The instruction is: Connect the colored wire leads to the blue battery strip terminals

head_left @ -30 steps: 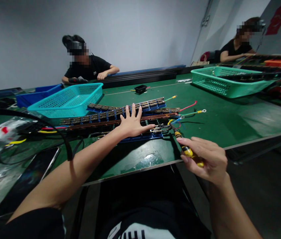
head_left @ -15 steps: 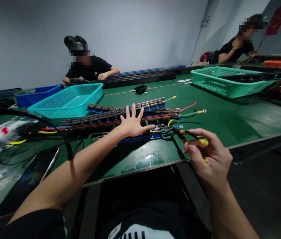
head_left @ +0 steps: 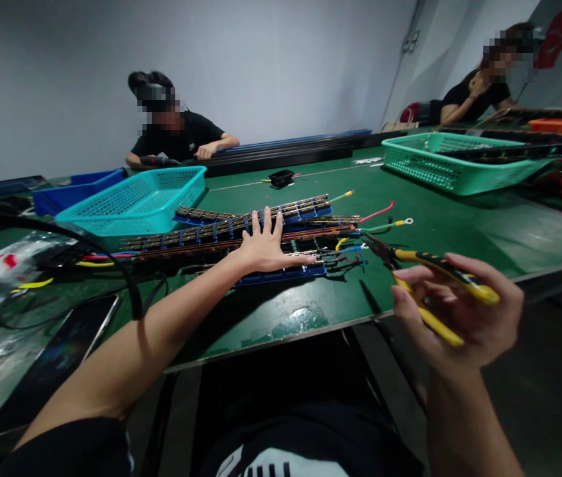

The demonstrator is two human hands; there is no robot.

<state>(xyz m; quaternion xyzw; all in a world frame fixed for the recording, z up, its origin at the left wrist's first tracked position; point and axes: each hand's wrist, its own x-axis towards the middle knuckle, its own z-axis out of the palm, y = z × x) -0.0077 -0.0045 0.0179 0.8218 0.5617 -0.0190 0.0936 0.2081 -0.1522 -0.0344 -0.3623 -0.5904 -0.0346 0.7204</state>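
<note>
Right hand (head_left: pixel 460 311) has its grip wrapped around a pair of pliers (head_left: pixel 427 281) with yellow and black handles; the fingers curl between and over the two handles, which stand splayed apart, so the tool looks ready to be squeezed. It is held in the air over the near edge of the bench (head_left: pixel 460 225), the dark nose pointing left toward the loose wires (head_left: pixel 360 248), touching none of them.

Left hand (head_left: pixel 266 245) lies flat with fingers spread on the long terminal strips (head_left: pixel 241 232), the palm pressing down as if to keep the stack from sliding. The strips run slantwise across the green top, their blue bases showing, and coloured leads with ring ends trail off their right end. A phone (head_left: pixel 67 351) lies face up at the near left, with a black cable (head_left: pixel 132 285) arching over it.

Farther back stand a turquoise basket (head_left: pixel 136 199) just behind the strips, a blue bin (head_left: pixel 77 189) left of it, and a green basket (head_left: pixel 450 162) at the right. Two other people sit at the far side.

Against a second ago, the right hand has come up and to the right, away from the wire ends where the pliers' nose then worked, and the handles have opened out. The left hand has not moved.
</note>
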